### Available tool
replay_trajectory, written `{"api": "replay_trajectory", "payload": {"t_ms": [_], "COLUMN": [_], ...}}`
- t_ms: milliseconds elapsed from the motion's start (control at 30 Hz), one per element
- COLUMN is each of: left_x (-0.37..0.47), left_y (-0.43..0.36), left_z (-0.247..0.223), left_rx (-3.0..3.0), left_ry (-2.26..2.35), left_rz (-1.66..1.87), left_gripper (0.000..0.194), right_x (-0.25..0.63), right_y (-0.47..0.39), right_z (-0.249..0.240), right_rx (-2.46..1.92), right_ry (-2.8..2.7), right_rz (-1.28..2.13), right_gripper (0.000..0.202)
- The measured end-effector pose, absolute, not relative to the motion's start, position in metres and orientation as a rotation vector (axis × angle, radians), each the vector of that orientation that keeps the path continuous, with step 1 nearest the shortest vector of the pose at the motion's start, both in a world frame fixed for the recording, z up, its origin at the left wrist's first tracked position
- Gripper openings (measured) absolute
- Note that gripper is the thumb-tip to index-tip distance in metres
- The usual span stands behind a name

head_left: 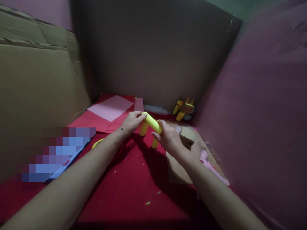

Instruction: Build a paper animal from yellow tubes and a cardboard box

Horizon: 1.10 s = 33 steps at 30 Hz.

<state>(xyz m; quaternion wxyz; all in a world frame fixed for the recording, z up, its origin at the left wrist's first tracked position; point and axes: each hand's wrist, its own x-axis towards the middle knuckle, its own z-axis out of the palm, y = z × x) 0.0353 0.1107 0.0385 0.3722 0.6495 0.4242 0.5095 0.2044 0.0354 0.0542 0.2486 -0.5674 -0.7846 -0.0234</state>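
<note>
A yellow paper tube (153, 123) slants between my two hands above the red table. Shorter yellow tube legs hang beneath it, one leg (143, 129) at the far left end and another leg (154, 143) at the near right end. My left hand (131, 122) pinches the left end between thumb and fingers. Around the right end, my right hand (169, 137) has its thumb low, near the top of the leg, and its fingers on the upper side. The right palm hides part of that end.
Pink paper (110, 108) lies on red sheets (79, 120) at back left. A yellow-and-brown paper animal (186, 109) stands back right. Right of my hands, a cardboard sheet (176, 167) bears a small box (187, 135) and a pink glue gun (211, 166). Cardboard walls (153, 54) enclose the table.
</note>
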Motion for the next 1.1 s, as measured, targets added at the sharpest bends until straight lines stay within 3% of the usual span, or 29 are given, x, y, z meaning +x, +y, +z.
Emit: {"api": "replay_trajectory", "payload": {"t_ms": [600,1100], "left_x": [0.035,0.033], "left_y": [0.115,0.113], "left_z": [0.032,0.027], "left_rx": [1.578,1.549], "left_ry": [1.101,0.993], "left_rz": [1.395,1.354], "left_gripper": [0.045,0.046], "right_x": [0.199,0.209], "right_y": [0.035,0.041], "right_z": [0.06,0.052], "right_rx": [-1.623,-1.498], "right_ry": [-2.183,-2.129], "right_rz": [-0.01,0.144], "right_gripper": [0.046,0.067]}}
